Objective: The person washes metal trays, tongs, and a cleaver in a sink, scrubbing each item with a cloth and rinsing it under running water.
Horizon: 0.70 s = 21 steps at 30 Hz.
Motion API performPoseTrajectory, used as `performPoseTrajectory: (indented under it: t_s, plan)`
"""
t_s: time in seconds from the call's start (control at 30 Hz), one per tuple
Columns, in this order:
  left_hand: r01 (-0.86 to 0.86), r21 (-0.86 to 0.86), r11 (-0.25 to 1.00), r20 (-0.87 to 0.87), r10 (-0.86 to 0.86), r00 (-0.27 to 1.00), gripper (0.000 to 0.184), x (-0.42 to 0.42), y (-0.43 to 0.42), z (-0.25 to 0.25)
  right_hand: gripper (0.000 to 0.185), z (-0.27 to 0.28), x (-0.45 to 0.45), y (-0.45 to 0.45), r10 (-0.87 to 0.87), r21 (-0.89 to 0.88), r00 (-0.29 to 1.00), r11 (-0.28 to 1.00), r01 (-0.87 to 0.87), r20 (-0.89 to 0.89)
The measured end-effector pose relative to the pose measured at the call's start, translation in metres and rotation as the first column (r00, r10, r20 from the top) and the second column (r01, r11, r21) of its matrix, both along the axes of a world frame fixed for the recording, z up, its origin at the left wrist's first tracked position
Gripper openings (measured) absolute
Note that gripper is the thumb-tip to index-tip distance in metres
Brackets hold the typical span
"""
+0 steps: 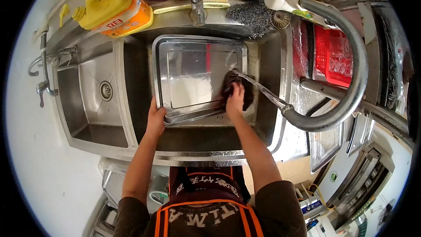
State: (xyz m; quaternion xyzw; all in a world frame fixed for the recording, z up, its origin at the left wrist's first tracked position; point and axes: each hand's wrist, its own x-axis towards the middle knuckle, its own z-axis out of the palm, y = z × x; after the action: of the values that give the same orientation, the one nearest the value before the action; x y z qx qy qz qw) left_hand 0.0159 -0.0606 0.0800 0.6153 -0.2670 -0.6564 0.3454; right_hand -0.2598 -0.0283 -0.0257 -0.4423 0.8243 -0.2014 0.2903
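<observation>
A rectangular metal tray (188, 92) lies in the right-hand sink basin, its shiny inside facing up. My left hand (155, 119) grips the tray's near left corner, thumb over the rim. At the tray's right side, my right hand (236, 101) is closed on a dark cloth (245, 98), pressed against the near right corner. From the curved metal faucet (326, 125) a stream of water (262, 88) runs down to the cloth and tray. The cloth hides that corner of the tray.
Left of the tray is a second sink basin (94, 92) with a drain. On the back ledge stand a yellow jug (109, 6), a long-handled brush (175, 7) and a dark scouring mesh (252, 17). A red basket (331, 57) sits at right, behind the faucet's arc.
</observation>
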Motion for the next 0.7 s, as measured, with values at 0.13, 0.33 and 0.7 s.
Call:
performPoseTrajectory:
  t_s: [0.13, 0.33, 0.7]
  plan:
    - [0.184, -0.079, 0.98, 0.17, -0.169, 0.971, 0.052, 0.002, 0.001, 0.01, 0.045, -0.002, 0.008, -0.062, -0.007, -0.156, 0.979, 0.987, -0.026, -0.204]
    - [0.252, -0.062, 0.966, 0.194, -0.236, 0.952, 0.051, 0.011, 0.009, -0.011, 0.046, 0.047, 0.087, -0.138, 0.033, -0.424, 0.999, 0.906, -0.016, 0.033]
    - [0.336, -0.116, 0.935, 0.188, -0.311, 0.932, 0.063, 0.012, -0.003, 0.003, 0.036, 0.101, 0.138, -0.124, 0.463, -0.444, 0.839, 0.84, -0.312, 0.286]
